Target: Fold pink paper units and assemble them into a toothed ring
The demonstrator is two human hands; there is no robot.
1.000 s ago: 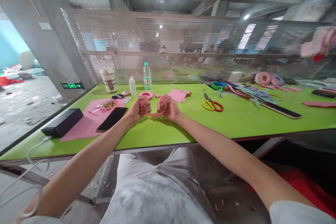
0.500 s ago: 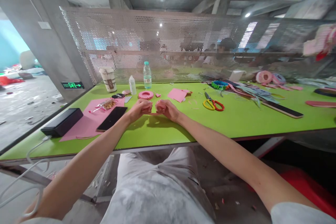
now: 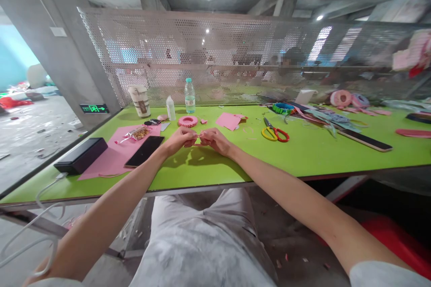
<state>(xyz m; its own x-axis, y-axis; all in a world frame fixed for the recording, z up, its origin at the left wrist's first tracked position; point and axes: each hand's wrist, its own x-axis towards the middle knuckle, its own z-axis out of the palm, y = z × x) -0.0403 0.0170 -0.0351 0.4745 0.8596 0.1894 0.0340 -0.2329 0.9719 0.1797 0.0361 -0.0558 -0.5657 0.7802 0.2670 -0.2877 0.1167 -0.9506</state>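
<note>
A thin pink strip point(image 3: 201, 145), mostly hidden, runs between the left hand point(image 3: 182, 139) and right hand point(image 3: 216, 140) above a green table point(image 3: 289, 159). Both hands curl closed on it, nearly touching, forearms reaching forward. Just beyond lies a pink ring point(image 3: 179, 122); red-and-yellow scissors point(image 3: 275, 132) rest rightward.
</note>
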